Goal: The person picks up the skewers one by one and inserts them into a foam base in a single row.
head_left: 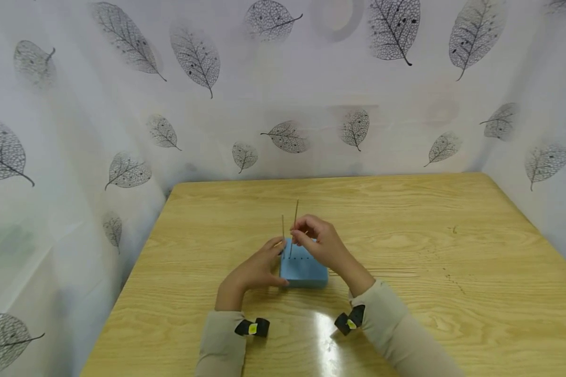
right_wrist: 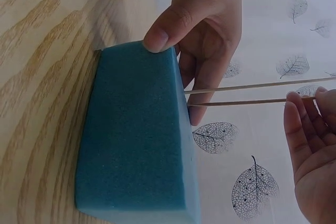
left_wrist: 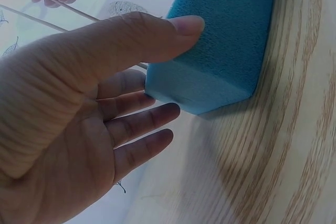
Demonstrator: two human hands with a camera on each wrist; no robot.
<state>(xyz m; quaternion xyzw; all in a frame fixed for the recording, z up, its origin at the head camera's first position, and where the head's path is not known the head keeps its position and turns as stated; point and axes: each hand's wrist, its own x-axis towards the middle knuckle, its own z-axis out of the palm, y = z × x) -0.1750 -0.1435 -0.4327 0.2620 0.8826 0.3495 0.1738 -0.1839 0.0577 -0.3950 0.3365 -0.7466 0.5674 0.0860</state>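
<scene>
A light blue foam block (head_left: 304, 273) sits on the table with a row of small dark holes along its top. My left hand (head_left: 259, 267) steadies it at its left end, thumb on the front side and fingers toward the back. One thin wooden stick (head_left: 283, 224) stands upright at the left end of the row. Beside it, my right hand (head_left: 324, 245) pinches a second stick (right_wrist: 247, 102) between thumb and fingers. That stick's lower end meets the block's top face; how deep it goes cannot be seen.
Several more thin sticks (head_left: 391, 272) lie on the wooden table (head_left: 453, 324), right of the block and partly behind my right forearm. A white curtain (head_left: 292, 84) printed with dark leaves hangs behind the table and along its sides.
</scene>
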